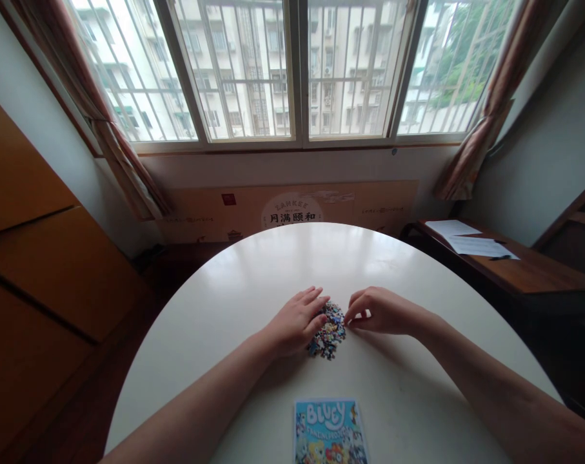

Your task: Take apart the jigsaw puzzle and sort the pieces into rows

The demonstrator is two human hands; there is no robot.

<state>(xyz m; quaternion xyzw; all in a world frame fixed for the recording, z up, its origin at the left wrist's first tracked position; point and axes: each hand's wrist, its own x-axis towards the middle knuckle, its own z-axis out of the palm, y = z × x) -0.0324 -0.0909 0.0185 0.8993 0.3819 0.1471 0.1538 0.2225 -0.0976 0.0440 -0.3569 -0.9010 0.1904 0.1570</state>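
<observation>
A heap of small multicoloured jigsaw puzzle pieces [329,338] lies on the white round table [200,322]. My left hand [299,319] rests over the heap's left side, fingers spread and pointing away from me, covering part of it. At the right edge of the heap is my right hand [376,310], thumb and forefinger tips brought together beside the pieces. Whether a piece sits between those fingertips is too small to make out. Nearer to me lies a blue picture card [329,430] printed with "BLUEY" and cartoon dogs, cut off by the frame's lower edge.
On the right, a brown wooden desk [548,264] holds papers [483,246] and dark pens. A printed board [195,203] stands beyond the table, under the barred window [253,71]. Orange-brown cabinets [31,309] are on the left, and tied curtains hang at both sides.
</observation>
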